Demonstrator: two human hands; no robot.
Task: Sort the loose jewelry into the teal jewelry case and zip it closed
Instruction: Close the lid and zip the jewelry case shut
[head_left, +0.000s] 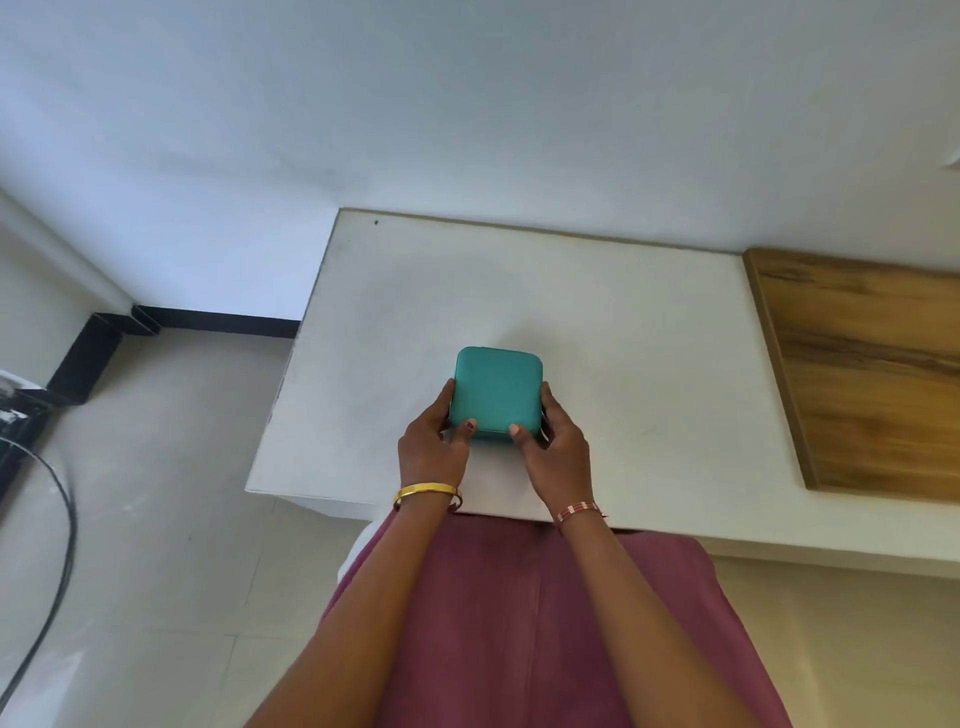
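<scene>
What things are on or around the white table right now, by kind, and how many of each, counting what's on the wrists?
Teal jewelry case, lid down, held between left hand and right hand: 1
Wrist bands: 2, gold bangle and red-and-white band
Wooden board: 1
Loose jewelry on the white table: 0
Total: 4

— What have you got there?
— Your teal jewelry case (496, 389): square, rounded corners, lid down flat, sitting on the white table (623, 338) near its front edge, one corner toward you.

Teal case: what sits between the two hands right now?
Only the teal case itself: the left hand and right hand grip its opposite sides on the white table, in the head view.
</scene>
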